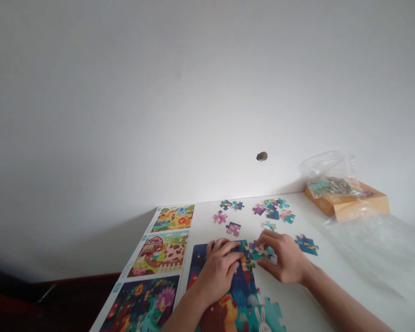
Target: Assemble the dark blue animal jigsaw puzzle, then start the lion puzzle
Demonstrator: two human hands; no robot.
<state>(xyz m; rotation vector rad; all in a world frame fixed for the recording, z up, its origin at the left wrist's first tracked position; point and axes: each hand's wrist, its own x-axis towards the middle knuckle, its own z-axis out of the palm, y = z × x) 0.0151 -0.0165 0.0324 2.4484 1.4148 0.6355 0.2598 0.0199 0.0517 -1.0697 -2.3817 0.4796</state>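
A partly joined jigsaw puzzle [240, 281] with a dark blue and teal picture lies on the white table. Across its upper part rests my left hand [221, 265], palm down, the fingers spread over the surface. My right hand [278, 253] is at the puzzle's upper right edge. Its thumb and fingers curve around a teal and purple puzzle piece [261, 251]; the fingers partly cover it, and I cannot tell if it is locked in. Just right of that hand lies a dark blue piece [307, 244] with a yellow pattern.
Loose pieces [273, 210] are scattered behind the puzzle. A picture sheet [162, 252] with several scenes lies to the left. An orange box [363, 205] stands at the back right, a clear bag of pieces [332, 184] on it. A clear plastic bag [370, 244] lies in front. Behind is a wall [207, 115].
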